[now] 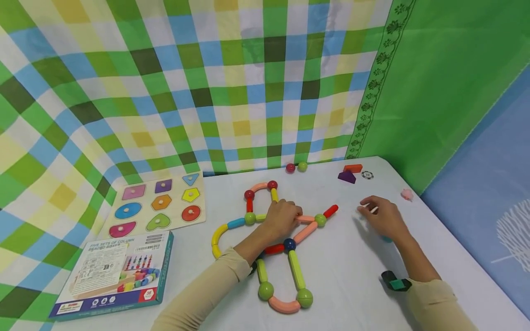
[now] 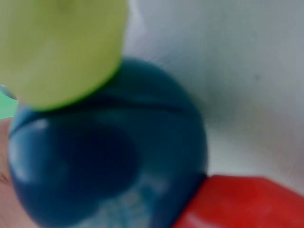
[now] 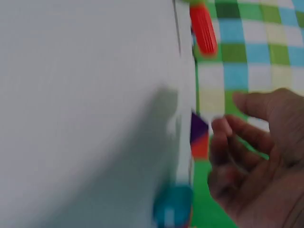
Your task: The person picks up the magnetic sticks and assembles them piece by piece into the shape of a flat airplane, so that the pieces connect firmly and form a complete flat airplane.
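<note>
Magnetic sticks and balls lie joined in a figure on the white table. My left hand (image 1: 282, 218) is over its middle with bent fingers, beside the inner end of a pink stick (image 1: 306, 219). Its fingertips are hidden, so a grip cannot be made out. Close in the left wrist view are a dark blue ball (image 2: 109, 156), a yellow-green piece (image 2: 61, 47) and a red stick (image 2: 247, 204). My right hand (image 1: 383, 216) hovers right of the figure, fingers loosely bent and holding nothing. Partly behind it is a teal piece (image 1: 386, 239), blurred in the right wrist view.
A wooden shape board (image 1: 175, 195) and a boxed bead set (image 1: 120, 276) occupy the left side. At the back lie a dark red ball (image 1: 290, 168), a green ball (image 1: 302, 166), an orange block (image 1: 353, 168) and a purple block (image 1: 347, 177). A checked cloth (image 1: 252, 101) hangs behind.
</note>
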A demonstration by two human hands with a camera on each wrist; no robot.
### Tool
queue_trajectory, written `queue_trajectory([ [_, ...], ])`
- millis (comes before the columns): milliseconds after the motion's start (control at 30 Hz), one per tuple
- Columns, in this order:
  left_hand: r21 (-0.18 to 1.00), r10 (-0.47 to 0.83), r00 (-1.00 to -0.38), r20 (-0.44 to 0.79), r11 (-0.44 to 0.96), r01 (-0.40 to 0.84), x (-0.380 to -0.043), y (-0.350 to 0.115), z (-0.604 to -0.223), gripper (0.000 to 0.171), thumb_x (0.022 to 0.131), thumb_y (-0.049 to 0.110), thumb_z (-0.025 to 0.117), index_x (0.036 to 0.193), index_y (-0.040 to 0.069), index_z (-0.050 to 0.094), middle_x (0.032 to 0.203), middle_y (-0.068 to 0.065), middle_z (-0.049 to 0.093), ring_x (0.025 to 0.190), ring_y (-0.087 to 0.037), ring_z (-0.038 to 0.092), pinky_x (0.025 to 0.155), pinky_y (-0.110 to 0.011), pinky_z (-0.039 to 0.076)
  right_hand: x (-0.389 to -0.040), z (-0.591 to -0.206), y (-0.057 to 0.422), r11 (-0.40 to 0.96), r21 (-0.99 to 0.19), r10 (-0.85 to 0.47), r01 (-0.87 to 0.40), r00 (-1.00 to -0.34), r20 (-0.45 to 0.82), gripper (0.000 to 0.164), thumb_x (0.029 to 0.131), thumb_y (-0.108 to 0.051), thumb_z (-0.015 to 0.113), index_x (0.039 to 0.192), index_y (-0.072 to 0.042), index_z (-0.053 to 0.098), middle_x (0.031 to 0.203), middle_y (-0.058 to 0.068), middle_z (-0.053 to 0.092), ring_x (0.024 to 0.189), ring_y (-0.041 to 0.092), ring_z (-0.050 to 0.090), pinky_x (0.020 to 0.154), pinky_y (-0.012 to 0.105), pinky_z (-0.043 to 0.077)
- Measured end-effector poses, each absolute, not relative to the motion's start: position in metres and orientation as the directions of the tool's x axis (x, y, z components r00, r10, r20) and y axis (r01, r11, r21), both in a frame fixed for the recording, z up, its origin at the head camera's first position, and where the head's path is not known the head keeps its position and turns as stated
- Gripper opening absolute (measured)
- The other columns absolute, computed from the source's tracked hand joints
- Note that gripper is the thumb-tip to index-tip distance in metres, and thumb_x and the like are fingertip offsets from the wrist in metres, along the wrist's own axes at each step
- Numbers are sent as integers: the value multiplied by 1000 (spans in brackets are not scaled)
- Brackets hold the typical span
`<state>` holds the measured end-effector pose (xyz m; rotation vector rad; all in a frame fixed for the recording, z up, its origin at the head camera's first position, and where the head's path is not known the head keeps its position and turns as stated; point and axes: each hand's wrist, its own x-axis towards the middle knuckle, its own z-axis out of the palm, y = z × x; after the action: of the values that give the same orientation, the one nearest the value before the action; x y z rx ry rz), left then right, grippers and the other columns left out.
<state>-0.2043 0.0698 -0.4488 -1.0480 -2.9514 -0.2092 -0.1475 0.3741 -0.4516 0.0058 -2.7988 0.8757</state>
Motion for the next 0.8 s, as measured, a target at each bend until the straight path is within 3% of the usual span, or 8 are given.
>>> queue_trajectory([
  [100, 125, 639, -766, 67, 757, 642, -204, 69, -449, 25, 90, 30, 66, 113, 22, 67, 95, 7, 63, 87, -14, 50, 82, -33, 44, -124, -447, 397, 887, -459, 159, 53, -968, 195, 36, 89, -34, 64, 102, 0, 63, 84, 13, 64, 66, 23, 56, 51, 32, 39],
  [200, 111, 646, -759, 74, 751, 651, -204, 67, -449, 23, 90, 29, 66, 112, 22, 68, 95, 6, 63, 86, -15, 51, 82, -33, 44, -105, -447, 412, 905, -390, 213, 172, -975, 65, 50, 87, -46, 63, 103, 2, 60, 85, 15, 64, 64, 23, 54, 48, 33, 37],
  [333, 92, 649, -757, 68, 752, 653, -205, 66, -447, 23, 90, 29, 66, 112, 23, 67, 95, 5, 63, 86, -15, 51, 84, -35, 44, -95, -449, 418, 901, -388, 194, 196, -980, -46, 61, 86, -55, 60, 104, 3, 60, 86, 14, 64, 67, 23, 53, 50, 33, 39],
  [800, 122, 657, -752, 50, 743, 658, -204, 67, -447, 25, 90, 28, 66, 114, 23, 67, 98, 5, 63, 88, -15, 51, 86, -36, 43, -108, -447, 409, 834, -487, 190, 261, -963, -192, 45, 91, -40, 60, 98, 4, 55, 82, 11, 53, 75, 24, 49, 56, 32, 40],
])
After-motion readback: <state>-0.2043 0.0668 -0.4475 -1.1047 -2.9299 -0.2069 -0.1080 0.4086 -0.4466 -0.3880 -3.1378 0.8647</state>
